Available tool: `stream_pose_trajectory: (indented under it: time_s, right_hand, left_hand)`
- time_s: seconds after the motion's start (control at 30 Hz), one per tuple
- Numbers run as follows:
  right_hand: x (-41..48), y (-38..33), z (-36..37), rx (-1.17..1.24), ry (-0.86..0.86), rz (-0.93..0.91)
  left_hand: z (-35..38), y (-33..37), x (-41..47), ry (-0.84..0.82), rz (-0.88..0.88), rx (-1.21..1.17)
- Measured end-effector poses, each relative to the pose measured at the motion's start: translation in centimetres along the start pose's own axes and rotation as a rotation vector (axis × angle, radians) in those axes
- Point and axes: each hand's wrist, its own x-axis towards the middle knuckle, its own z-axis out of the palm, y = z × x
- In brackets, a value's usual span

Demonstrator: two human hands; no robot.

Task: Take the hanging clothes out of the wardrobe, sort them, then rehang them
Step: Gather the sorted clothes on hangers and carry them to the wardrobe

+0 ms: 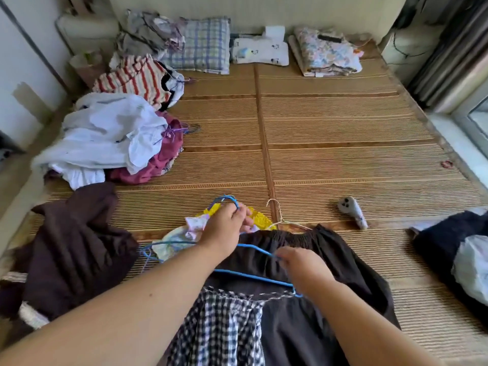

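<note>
- Left hand [225, 228]: the arm is extended forward from the lower left of the frame, and the fingers are curled around the hook of a blue wire hanger [260, 250].
- Right hand [301, 265]: it is held lower and nearer to the camera, right of centre, with the fingertips pinched on the sloping arm of the same hanger.
- Blue wire hanger: it is spanned between the two hands and laid over a dark brown gathered garment [317, 249], whose elastic waistband is seen just beyond the right hand.
- Checked fabric [219, 326]: it is seen at the bottom centre, below the hanger bar and between the forearms.
- Yellow garment [261, 219] and white wire hanger [280, 216]: both are placed just beyond the left hand.
- Sorted heaps on the bamboo mat [343, 154]: a brown garment [74, 247] is found at the left, and a white and maroon pile [105, 138] and a striped top [134, 77] at the upper left.
</note>
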Motion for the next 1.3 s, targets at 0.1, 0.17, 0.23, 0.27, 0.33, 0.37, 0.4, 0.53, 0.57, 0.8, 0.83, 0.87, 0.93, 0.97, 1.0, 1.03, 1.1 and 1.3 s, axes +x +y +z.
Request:
stream_pose_trajectory:
  time_s: [0.1, 0.17, 0.23, 0.27, 0.33, 0.37, 0.4, 0.53, 0.57, 0.8, 0.83, 0.87, 0.93, 0.97, 1.0, 1.03, 1.1, 1.3]
  right_hand:
    - [2.6, 2.9, 1.3, 0.086, -0.053, -0.026]
    - [4.5, 5.3, 1.8, 0.143, -0.063, -0.033]
    - [6.4, 7.5, 2.0, 0.123, -0.075, -0.046]
    - [7.6, 8.7, 2.1, 0.124, -0.068, -0.039]
    - [9.7, 10.4, 2.2, 0.129, -0.045, -0.034]
    - [10.9, 11.1, 2.4, 0.120, -0.040, -0.047]
    - [11.9, 11.6, 2.5, 0.105, -0.035, -0.058]
    - [17.1, 13.4, 4.6, 0.008, -0.092, -0.066]
    - [18.2, 13.7, 5.2, -0.030, -0.124, -0.043]
    - [22.8, 15.0, 7.7, -0.044, -0.198, 0.137]
    - [22.8, 15.3, 7.5, 0.006, -0.202, 0.112]
    - [22.6, 15.6, 7.3, 0.061, -0.202, 0.092]
    - [21.7, 16.7, 6.6, 0.138, -0.189, 0.086]
    - [21.3, 17.3, 6.2, 0.148, -0.182, 0.084]
    - [20.7, 18.1, 5.6, 0.152, -0.167, 0.093]
    - [20.1, 19.1, 5.0, 0.170, -0.138, 0.120]
    - [18.7, 21.4, 3.4, 0.208, -0.044, 0.179]
    - [13.8, 29.6, -0.8, 0.076, 0.065, 0.391]
  left_hand:
    - [2.1, -2.3, 2.1, 0.054, -0.056, -0.021]
    - [3.4, -4.1, 3.4, 0.077, -0.075, 0.015]
    - [4.3, -5.8, 4.5, 0.106, -0.106, 0.012]
    - [5.0, -6.7, 5.2, 0.126, -0.117, 0.018]
    - [5.5, -8.4, 6.2, 0.163, -0.133, 0.044]
    - [5.7, -9.2, 6.7, 0.187, -0.145, 0.059]
    - [5.8, -9.9, 7.1, 0.216, -0.157, 0.070]
    - [5.7, -12.8, 8.8, 0.292, -0.182, 0.045]
    - [5.7, -13.2, 9.1, 0.287, -0.185, 0.036]
    - [6.2, -14.6, 11.9, 0.253, -0.152, 0.044]
    - [6.3, -14.7, 12.1, 0.245, -0.154, 0.048]
    - [6.4, -14.7, 12.3, 0.237, -0.160, 0.050]
    - [6.6, -14.5, 12.6, 0.222, -0.174, 0.052]
    - [6.6, -14.4, 12.8, 0.219, -0.177, 0.049]
    - [6.7, -14.0, 13.0, 0.218, -0.177, 0.048]
    - [6.8, -13.7, 13.3, 0.216, -0.179, 0.054]
    - [7.0, -13.0, 13.9, 0.211, -0.193, 0.091]
    - [7.7, -11.4, 14.4, 0.180, -0.189, 0.054]
